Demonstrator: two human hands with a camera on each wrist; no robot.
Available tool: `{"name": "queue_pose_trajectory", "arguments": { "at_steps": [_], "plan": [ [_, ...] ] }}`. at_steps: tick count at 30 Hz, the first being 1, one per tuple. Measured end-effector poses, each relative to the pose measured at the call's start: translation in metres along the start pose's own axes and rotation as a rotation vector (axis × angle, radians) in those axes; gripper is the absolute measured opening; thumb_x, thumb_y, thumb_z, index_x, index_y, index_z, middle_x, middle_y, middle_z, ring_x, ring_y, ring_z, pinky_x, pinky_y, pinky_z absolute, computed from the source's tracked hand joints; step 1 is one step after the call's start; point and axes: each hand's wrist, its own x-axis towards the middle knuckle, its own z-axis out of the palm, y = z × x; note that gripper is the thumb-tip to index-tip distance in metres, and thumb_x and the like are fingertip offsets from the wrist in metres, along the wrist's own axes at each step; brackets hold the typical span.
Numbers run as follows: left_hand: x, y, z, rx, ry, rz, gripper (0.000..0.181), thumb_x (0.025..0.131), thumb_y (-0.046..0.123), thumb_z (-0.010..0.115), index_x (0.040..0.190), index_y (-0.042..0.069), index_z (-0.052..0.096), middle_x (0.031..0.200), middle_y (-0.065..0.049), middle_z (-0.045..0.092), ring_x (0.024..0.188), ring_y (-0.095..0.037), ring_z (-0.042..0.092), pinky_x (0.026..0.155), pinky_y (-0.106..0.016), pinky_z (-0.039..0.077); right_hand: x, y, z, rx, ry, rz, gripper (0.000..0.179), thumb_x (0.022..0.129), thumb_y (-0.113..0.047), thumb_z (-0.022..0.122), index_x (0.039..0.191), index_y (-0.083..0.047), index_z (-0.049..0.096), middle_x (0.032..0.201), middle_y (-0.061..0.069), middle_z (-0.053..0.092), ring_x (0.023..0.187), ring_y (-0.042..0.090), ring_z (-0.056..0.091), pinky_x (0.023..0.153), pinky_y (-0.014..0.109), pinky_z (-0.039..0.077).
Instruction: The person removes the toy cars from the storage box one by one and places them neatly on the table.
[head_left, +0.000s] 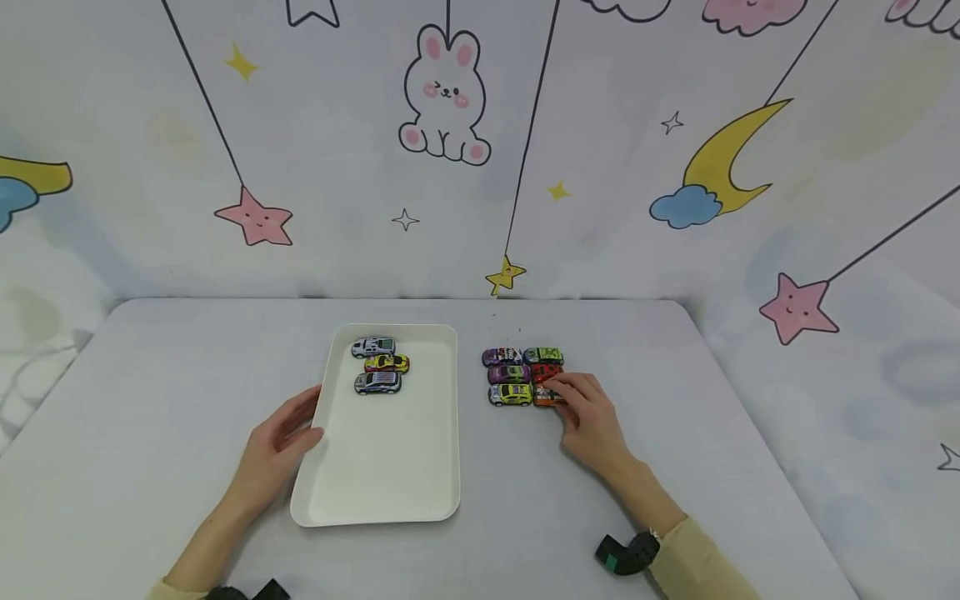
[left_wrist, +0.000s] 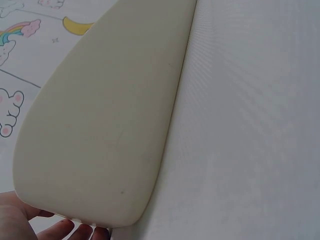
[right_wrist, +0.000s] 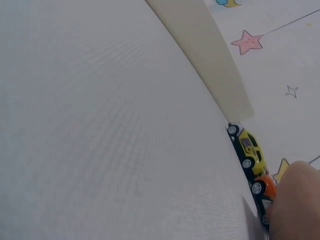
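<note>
A white tray (head_left: 382,467) lies on the table with three toy cars near its far left corner: a silver-and-white car (head_left: 372,347), a yellow car (head_left: 387,363) and a dark silver car (head_left: 377,382). My left hand (head_left: 273,450) touches the tray's left edge with relaxed fingers; its fingertips show at the tray wall in the left wrist view. Right of the tray, several toy cars stand in two columns. My right hand (head_left: 594,421) pinches the orange toy car (head_left: 546,395) at the near right, partly covering it. A yellow-green car (head_left: 511,395) stands beside it.
Behind the orange car stand a red car (head_left: 546,372) and a green car (head_left: 543,356). A purple car (head_left: 508,374) and a dark purple car (head_left: 502,357) fill the left column. The white table (head_left: 187,350) meets a patterned backdrop (head_left: 337,167).
</note>
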Motion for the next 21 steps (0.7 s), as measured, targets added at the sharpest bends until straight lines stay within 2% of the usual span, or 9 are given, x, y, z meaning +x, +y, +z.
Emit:
{"name": "queue_pose_trajectory", "arguments": {
  "at_steps": [6,13,21],
  "plan": [
    [-0.0003,0.0011,0.0004,0.007,0.001,-0.002,0.052,0.096,-0.001,0.060,0.146,-0.002,0.046,0.142,-0.029,0.051,0.123,0.006,0.053,0.095,-0.008,0.047,-0.0002,0.0012,-0.0002,-0.018,0.001,-0.014,0.040,0.078,0.015,0.063,0.113,-0.002,0.071,0.114,0.010,0.067,0.108,0.027,0.058,0.092,0.038,0.048],
    [-0.0004,0.0010,0.0003,0.007,0.005,-0.004,0.051,0.096,-0.001,0.060,0.146,-0.002,0.046,0.141,-0.029,0.052,0.122,0.006,0.053,0.095,-0.007,0.047,-0.0006,0.0019,0.0008,-0.007,0.009,-0.029,0.038,0.077,0.014,0.063,0.112,-0.001,0.071,0.113,0.011,0.067,0.107,0.028,0.058,0.090,0.036,0.049],
    [-0.0003,0.0029,0.0006,0.006,-0.002,-0.011,0.051,0.097,0.000,0.059,0.146,-0.002,0.045,0.141,-0.033,0.049,0.123,0.007,0.053,0.095,-0.007,0.046,0.0001,0.0000,0.0003,-0.010,-0.041,-0.002,0.037,0.079,0.011,0.064,0.114,-0.001,0.071,0.114,0.012,0.066,0.107,0.027,0.056,0.089,0.037,0.049]
  ]
}}
